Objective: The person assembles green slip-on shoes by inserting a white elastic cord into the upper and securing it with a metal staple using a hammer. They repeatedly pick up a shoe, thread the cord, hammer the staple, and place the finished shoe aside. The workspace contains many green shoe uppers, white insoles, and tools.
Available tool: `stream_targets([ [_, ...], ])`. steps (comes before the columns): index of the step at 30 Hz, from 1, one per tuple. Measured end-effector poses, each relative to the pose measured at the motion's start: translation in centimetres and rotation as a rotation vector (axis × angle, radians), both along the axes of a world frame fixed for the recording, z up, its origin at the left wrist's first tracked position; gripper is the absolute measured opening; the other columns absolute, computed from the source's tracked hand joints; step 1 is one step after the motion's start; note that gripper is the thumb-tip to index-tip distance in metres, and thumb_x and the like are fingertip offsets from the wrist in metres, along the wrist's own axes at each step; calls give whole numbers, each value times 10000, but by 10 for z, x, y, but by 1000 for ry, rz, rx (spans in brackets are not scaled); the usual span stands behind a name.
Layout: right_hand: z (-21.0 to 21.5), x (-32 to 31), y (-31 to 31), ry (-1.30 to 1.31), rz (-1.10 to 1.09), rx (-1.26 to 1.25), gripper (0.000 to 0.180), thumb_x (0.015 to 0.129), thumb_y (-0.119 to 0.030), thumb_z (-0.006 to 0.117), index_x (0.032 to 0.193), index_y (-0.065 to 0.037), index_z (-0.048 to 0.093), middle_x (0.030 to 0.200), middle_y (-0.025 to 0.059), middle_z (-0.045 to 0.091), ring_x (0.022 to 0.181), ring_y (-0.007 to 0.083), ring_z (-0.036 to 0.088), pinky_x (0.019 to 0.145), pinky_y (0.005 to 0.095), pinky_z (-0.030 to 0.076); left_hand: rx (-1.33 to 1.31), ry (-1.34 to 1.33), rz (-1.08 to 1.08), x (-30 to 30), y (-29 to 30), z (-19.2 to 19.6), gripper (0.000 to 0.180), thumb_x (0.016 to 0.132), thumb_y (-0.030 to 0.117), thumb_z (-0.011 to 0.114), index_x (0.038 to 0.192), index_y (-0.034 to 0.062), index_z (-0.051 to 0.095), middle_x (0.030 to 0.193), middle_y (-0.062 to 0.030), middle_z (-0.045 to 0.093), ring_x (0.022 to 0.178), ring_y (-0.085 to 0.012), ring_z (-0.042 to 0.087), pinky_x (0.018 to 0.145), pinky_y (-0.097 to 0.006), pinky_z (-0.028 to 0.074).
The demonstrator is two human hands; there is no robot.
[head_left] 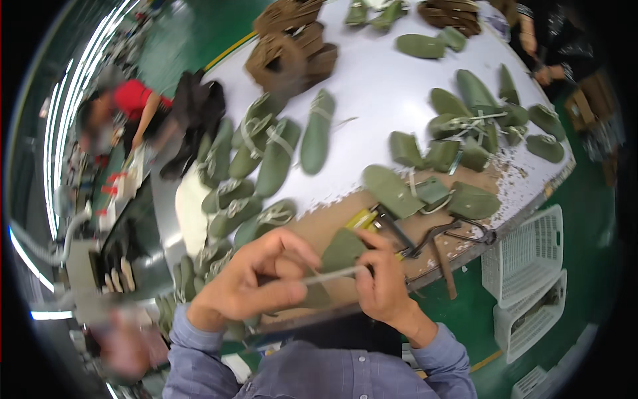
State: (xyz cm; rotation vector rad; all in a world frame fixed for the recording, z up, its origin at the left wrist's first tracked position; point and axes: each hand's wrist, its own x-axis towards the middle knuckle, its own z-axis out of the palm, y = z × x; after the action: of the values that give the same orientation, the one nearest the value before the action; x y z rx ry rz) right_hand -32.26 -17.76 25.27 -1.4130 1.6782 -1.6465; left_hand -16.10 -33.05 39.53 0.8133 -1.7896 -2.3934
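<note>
A pale cord stretches between my two hands at the table's near edge. My left hand is closed, pinching the cord's left end between thumb and fingers. On the other side my right hand has curled fingers around the cord's right end. Just behind the cord is a green shoe-last piece, partly covered by my fingers; I cannot tell whether the right hand also grips it. Beyond my left hand, green shoe lasts with cords around them lie in a group. One single tied last lies apart from them.
More green lasts and last pieces spread over the table's right half. A yellow tool and a dark metal tool lie near the front edge. Brown bundles sit at the back. White crates stand right; other people work nearby.
</note>
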Motion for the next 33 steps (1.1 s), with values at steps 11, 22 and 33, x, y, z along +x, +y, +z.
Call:
stream_targets([
  [11,-78,107,23,112,376,384,306,951,-134,667,1249,-69,637,1206,193,611,1035,405,625,878,469,521,562,385,1639,99,123,-271,235,948,61,573,1174,101,520,656,27,404,629,-136,449,817,-381,498],
  [22,-123,118,59,148,352,397,548,904,10,663,1415,-72,483,1113,231,588,1041,441,606,904,511,505,821,710,1582,66,154,-254,190,971,28,546,1144,104,542,669,-6,467,791,-192,536,1169,-462,376],
  [33,-115,90,54,337,233,477,204,1012,-68,530,1174,-12,640,1021,207,669,940,409,619,818,461,497,118,169,1062,101,186,-239,594,1017,81,564,1524,-37,278,1330,-173,625,1268,-233,581,1128,-362,425],
])
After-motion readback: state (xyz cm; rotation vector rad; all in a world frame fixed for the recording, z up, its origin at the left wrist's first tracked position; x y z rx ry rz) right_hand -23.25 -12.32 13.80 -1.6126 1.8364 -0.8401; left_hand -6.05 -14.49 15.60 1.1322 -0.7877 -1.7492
